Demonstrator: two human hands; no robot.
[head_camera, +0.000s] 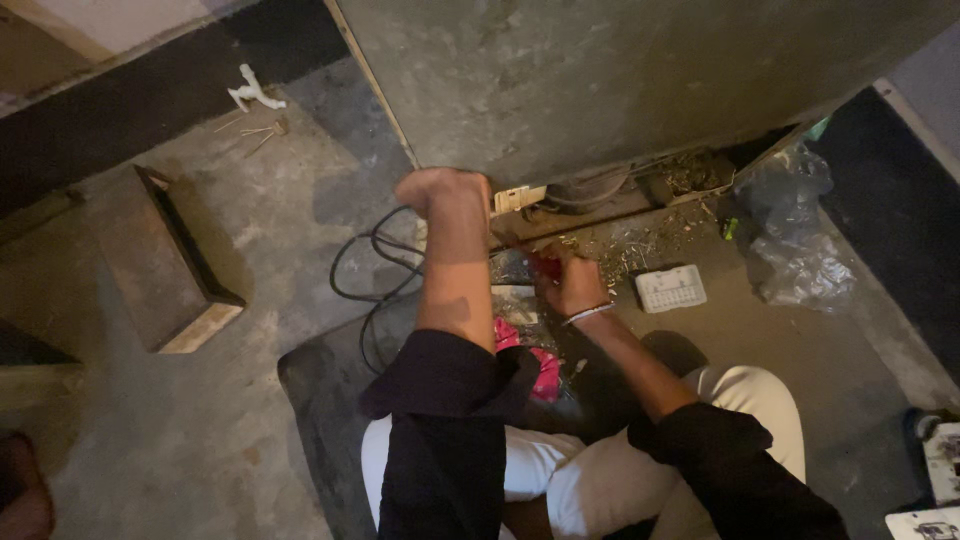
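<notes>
I sit on a concrete floor before a large grey metal cabinet (600, 80) whose open bottom shows dusty parts. My left hand (443, 190) is bent at the wrist and presses against the cabinet's lower edge, next to a small cream plastic connector (518, 199); its fingers are hidden. My right hand (572, 282), with a bracelet on the wrist, is closed around a small red-handled tool (546, 266) pointed at the debris under the cabinet.
A black cable (372, 270) loops on the floor left of my arms. A wooden block (165, 265) lies farther left. A white ribbed plastic piece (671, 289) and a crumpled clear plastic bag (800, 235) lie at right. Pink cloth (545, 372) rests near my knees.
</notes>
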